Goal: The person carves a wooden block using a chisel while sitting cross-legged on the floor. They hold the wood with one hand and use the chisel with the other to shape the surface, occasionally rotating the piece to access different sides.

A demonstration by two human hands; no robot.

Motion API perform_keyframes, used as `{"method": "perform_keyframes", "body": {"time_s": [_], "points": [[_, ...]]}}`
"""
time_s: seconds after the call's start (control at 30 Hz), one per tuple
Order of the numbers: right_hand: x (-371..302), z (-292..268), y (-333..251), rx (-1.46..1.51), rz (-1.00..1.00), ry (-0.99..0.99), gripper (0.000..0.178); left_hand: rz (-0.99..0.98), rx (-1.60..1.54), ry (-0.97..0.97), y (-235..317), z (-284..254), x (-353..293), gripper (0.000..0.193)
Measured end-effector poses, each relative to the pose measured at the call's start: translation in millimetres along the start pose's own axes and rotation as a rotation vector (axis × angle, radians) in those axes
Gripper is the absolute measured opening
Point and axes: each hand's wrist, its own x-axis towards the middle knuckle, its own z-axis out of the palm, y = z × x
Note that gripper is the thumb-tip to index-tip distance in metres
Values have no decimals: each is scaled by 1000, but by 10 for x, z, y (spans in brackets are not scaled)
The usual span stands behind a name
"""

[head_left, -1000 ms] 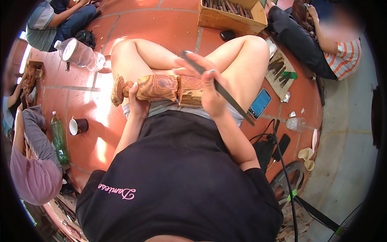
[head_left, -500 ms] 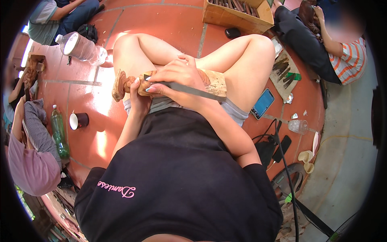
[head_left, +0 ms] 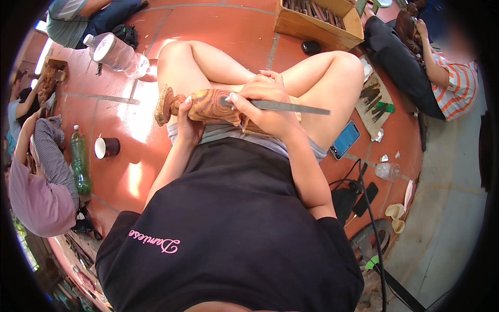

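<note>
Holding carved wood (head_left: 212,106) and metal file (head_left: 292,107).
Left hand (head_left: 190,126) clasps the wood toward nine o'clock; right hand (head_left: 270,112) grips the file.

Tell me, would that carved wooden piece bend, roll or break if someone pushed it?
The carved wooden piece probably won't bend, since it looks like solid, grained wood. Its rounded middle might let it rock or roll a little, though the wide flared end could make it roll crookedly. The narrower neck beside that end may be its weakest spot.
</note>
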Motion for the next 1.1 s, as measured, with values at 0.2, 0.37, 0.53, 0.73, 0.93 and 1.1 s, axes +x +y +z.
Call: {"method": "perform_keyframes", "body": {"time_s": [0.2,0.37,0.53,0.73,0.93,1.1], "points": [[73,189,-56,17,-68,-77,14,-37,-20,-32,2,-39,21,64],[-29,-37,74,27,5,-154,15,-16,11,-36,3,-16,8,67],[48,18,46,49,-11,-75,16,-10,12,-39,-3,-17,13,67],[85,107,32,42,-41,-80,10,-11,-3,-68,18,-15,8,64],[19,-115,144,-18,2,-76,11,5,-5,-44,-5,-31,1,63],[111,124,47,79,-56,-62,11,-1,-39,-75,2,-35,19,62]]}}
